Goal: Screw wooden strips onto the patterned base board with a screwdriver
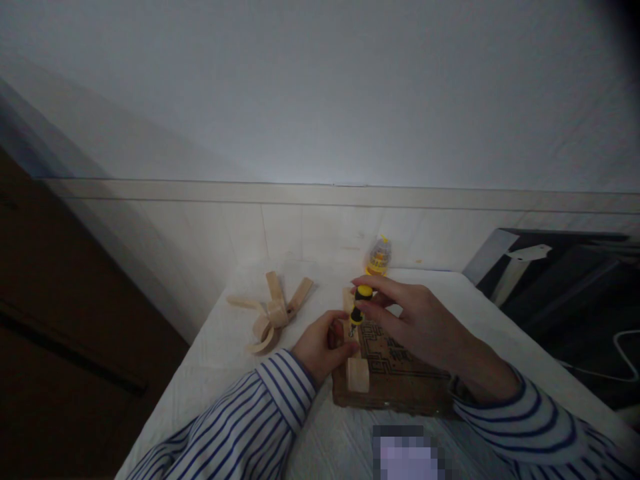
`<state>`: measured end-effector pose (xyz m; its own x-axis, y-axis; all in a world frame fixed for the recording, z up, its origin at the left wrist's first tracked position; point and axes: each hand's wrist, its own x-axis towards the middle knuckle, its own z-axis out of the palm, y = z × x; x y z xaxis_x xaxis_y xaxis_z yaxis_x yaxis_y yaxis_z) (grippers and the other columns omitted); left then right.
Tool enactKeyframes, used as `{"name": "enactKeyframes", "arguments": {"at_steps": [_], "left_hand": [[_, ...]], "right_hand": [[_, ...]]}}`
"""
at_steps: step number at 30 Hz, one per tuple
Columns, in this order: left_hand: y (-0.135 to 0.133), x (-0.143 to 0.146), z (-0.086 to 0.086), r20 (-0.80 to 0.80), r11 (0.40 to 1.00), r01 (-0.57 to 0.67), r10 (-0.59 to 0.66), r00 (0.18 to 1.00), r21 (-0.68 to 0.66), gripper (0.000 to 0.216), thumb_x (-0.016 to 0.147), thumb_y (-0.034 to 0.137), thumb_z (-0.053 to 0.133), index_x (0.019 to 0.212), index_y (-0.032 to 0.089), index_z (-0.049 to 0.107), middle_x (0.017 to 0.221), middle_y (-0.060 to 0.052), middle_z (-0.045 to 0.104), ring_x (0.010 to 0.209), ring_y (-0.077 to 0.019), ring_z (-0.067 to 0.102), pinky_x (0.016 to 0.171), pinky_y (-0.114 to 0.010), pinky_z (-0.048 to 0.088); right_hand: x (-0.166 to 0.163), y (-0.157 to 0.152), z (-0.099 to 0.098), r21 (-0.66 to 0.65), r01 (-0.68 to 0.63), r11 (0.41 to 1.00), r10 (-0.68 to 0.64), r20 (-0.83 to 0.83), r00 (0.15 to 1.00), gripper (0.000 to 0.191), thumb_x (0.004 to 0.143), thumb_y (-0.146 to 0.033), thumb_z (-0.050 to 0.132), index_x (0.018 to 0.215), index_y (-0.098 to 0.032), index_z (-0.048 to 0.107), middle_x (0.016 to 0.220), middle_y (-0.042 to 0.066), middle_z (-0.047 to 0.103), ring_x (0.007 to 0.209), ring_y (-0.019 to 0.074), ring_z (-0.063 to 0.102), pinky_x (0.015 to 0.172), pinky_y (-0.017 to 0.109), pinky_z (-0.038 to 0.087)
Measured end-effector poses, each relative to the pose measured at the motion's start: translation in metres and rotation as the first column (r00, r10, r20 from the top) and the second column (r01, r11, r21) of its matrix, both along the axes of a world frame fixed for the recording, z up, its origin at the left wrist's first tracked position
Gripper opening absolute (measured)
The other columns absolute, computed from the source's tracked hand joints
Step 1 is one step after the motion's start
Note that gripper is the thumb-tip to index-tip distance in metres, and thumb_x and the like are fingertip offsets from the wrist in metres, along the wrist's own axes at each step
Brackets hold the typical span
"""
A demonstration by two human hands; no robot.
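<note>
My right hand (pixel 425 327) grips a small screwdriver (pixel 357 312) by its yellow and black handle, fingers pinched near the top. The shaft points down, its tip at a light wooden piece (pixel 357 375). Closed around the left side of that piece is my left hand (pixel 320 347), thumb and fingers steadying it. The wooden piece rests on the left end of a brown block (pixel 410 393) with dark carved line patterns on top. Whether the tip sits in a screw is too small to tell.
Several light wooden strips and curved parts (pixel 275 313) lie together on the left of the white-covered table (pixel 200 380). A clear, yellow-labelled container (pixel 379 257) stands at the back by the wall. Beyond the right edge is a dark object (pixel 565 300) with a white cable.
</note>
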<state>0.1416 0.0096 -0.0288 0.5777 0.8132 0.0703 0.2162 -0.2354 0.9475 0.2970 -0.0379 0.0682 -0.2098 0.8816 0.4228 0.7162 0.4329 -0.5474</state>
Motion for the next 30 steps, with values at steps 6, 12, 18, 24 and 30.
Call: {"name": "enactKeyframes", "arguments": {"at_steps": [6,12,18,24,30], "left_hand": [[0.000,0.000,0.000,-0.009,1.000,-0.001,0.001,1.000,0.019,0.040,0.069,0.021,0.064,0.104,0.015,0.047,0.065,0.007,0.041,0.052,-0.0066,0.037,0.048,-0.019,0.030],[0.000,0.001,-0.001,-0.006,1.000,-0.008,0.008,1.000,0.013,0.042,0.068,0.020,0.064,0.105,0.016,0.046,0.067,0.007,0.042,0.053,-0.0065,0.037,0.049,-0.019,0.031],[0.000,0.001,-0.001,-0.006,1.000,-0.008,0.008,1.000,0.011,0.040,0.068,0.019,0.064,0.103,0.015,0.046,0.066,0.007,0.041,0.052,-0.0061,0.036,0.048,-0.019,0.030],[0.000,0.001,0.001,0.002,1.000,-0.004,0.004,1.000,-0.005,0.037,0.066,0.018,0.064,0.098,0.017,0.047,0.066,0.008,0.040,0.051,-0.0061,0.036,0.047,-0.019,0.030],[-0.001,-0.001,0.002,0.002,1.000,-0.002,0.002,1.000,0.014,0.037,0.067,0.018,0.064,0.100,0.017,0.047,0.065,0.007,0.040,0.052,-0.0064,0.037,0.048,-0.018,0.030]], "right_hand": [[-0.002,0.002,-0.002,-0.004,0.006,1.000,-0.006,-0.024,1.000,0.024,0.083,-0.028,0.053,0.105,-0.021,0.054,0.085,0.004,0.068,0.067,0.0159,0.064,0.055,0.026,0.051],[-0.002,0.004,-0.006,-0.028,0.036,0.999,-0.039,-0.100,0.994,0.020,0.081,-0.033,0.055,0.097,-0.020,0.051,0.073,0.002,0.065,0.064,0.0157,0.063,0.050,0.024,0.049],[-0.004,0.006,-0.011,-0.087,-0.044,0.995,0.023,-0.228,0.973,0.018,0.083,-0.032,0.053,0.096,-0.021,0.049,0.087,0.003,0.062,0.069,0.0153,0.062,0.056,0.027,0.051],[-0.003,0.005,-0.011,-0.161,-0.137,0.977,0.083,-0.304,0.949,0.023,0.080,-0.032,0.056,0.099,-0.022,0.050,0.091,0.004,0.062,0.078,0.0170,0.062,0.065,0.031,0.053],[0.003,0.002,-0.003,-0.226,-0.158,0.961,0.115,-0.192,0.975,0.038,0.083,-0.032,0.052,0.120,-0.025,0.047,0.090,0.004,0.065,0.077,0.0170,0.063,0.064,0.032,0.053]]}}
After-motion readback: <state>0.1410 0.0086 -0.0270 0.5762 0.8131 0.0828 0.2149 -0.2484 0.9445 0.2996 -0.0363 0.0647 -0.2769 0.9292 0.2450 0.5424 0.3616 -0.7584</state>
